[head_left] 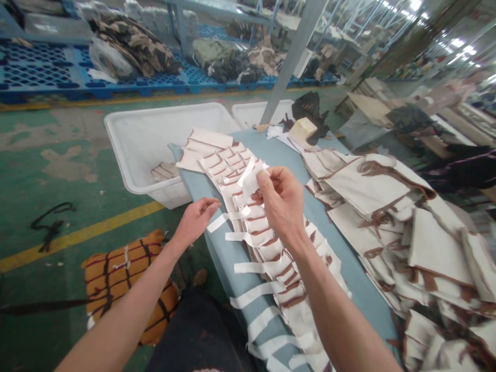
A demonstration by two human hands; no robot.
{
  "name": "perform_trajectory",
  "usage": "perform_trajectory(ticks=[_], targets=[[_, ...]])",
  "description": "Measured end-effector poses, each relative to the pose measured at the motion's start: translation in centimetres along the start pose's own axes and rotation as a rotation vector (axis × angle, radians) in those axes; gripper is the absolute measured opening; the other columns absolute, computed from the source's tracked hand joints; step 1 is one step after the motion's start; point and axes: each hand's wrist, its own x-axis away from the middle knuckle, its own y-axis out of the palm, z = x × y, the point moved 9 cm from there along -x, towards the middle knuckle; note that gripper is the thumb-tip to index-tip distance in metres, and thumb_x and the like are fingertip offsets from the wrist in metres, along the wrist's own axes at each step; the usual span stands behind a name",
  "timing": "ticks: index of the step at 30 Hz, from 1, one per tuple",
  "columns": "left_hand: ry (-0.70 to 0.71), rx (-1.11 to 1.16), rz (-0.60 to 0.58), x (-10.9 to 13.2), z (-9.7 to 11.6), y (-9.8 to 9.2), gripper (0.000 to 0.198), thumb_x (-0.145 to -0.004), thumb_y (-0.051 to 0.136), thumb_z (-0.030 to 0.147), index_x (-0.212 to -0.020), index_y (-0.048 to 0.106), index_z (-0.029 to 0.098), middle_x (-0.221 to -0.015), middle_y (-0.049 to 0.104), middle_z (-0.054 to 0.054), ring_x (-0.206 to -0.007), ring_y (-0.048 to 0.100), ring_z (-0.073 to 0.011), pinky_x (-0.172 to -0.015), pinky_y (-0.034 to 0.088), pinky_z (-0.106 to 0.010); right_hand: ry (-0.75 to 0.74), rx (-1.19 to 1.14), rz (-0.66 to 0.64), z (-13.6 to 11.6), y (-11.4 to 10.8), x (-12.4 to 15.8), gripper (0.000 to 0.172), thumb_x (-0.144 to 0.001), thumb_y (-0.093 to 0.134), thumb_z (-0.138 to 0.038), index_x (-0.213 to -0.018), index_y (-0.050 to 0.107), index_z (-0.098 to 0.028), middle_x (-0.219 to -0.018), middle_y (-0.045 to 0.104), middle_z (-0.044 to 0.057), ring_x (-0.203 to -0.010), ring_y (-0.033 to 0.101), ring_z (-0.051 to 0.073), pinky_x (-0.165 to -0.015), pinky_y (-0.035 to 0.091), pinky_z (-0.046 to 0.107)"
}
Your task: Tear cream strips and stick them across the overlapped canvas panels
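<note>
My right hand (284,204) is closed in a pinch on a white strip (251,185), held just above a long row of overlapping cream fabric pieces (259,227) with brown edges. My left hand (198,219) is off the row's left side, fingers curled together; whether anything is between them I cannot make out. Close to its fingertips lies the end of another white strip (222,219). Several more white strips (253,267) stick out from the row's left side over the blue-grey table cover (217,253).
A white tub (166,129) stands beyond the table's left edge. Cream pieces with brown trim (372,186) are heaped on the right. A yellowish block (303,130) and dark cloth (310,107) lie at the far end. An orange checked cushioned seat (127,279) is at lower left.
</note>
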Motion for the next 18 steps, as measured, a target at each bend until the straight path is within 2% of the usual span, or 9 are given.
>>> perform_trajectory(ticks=[5,9,11,13,15,18], targets=[[0.116,0.068,0.135,1.1,5.1,-2.1,0.050,-0.087,0.059,0.052,-0.119,0.067,0.015,-0.110,0.076,-0.010,-0.094,0.069,-0.0233,-0.090,0.053,-0.035,-0.018,0.080,0.044,0.6,0.8,-0.7,0.028,-0.090,0.062,-0.046,-0.087,0.057,-0.019,-0.068,0.060,-0.004,-0.059,0.059,0.011,-0.055,0.048,0.022],[0.188,-0.140,0.222,1.5,8.4,-2.1,0.061,-0.078,0.075,0.050,-0.129,0.063,0.018,-0.112,0.075,-0.009,-0.090,0.068,-0.0254,-0.083,0.050,-0.036,-0.017,0.160,0.102,1.4,1.5,-0.7,0.026,-0.091,0.060,-0.045,-0.088,0.059,-0.019,-0.075,0.062,-0.003,-0.066,0.060,0.011,-0.064,0.048,0.025],[0.172,-0.153,0.238,0.8,8.7,-1.6,0.047,-0.081,0.073,0.045,-0.118,0.069,0.018,-0.100,0.076,-0.008,-0.085,0.068,-0.0257,-0.075,0.045,-0.034,-0.016,0.203,0.114,1.6,2.1,-0.4,0.025,-0.091,0.060,-0.044,-0.086,0.059,-0.019,-0.076,0.063,-0.003,-0.067,0.059,0.012,-0.067,0.047,0.026],[0.153,-0.042,0.231,-0.3,8.4,-1.2,0.024,-0.087,0.064,0.038,-0.097,0.072,0.017,-0.081,0.073,-0.005,-0.077,0.066,-0.0230,-0.068,0.041,-0.031,-0.029,0.209,0.073,1.4,2.7,-0.3,0.026,-0.090,0.062,-0.045,-0.086,0.061,-0.019,-0.077,0.064,-0.003,-0.068,0.059,0.012,-0.069,0.047,0.026],[0.126,0.085,0.204,-1.3,7.6,-1.0,0.025,-0.091,0.057,0.037,-0.080,0.068,0.017,-0.067,0.068,-0.003,-0.066,0.062,-0.0186,-0.061,0.040,-0.028,-0.054,0.158,0.027,1.2,2.8,-0.4,0.029,-0.089,0.064,-0.047,-0.088,0.062,-0.018,-0.080,0.067,-0.002,-0.071,0.060,0.012,-0.071,0.048,0.027],[0.069,0.264,0.158,-2.0,6.5,-1.1,0.035,-0.091,0.055,0.043,-0.070,0.062,0.017,-0.054,0.062,-0.001,-0.049,0.053,-0.0129,-0.051,0.038,-0.025,-0.120,0.069,0.053,1.3,1.1,-0.8,0.036,-0.096,0.055,-0.052,-0.095,0.063,-0.017,-0.093,0.071,0.004,-0.086,0.064,0.015,-0.084,0.051,0.030]])
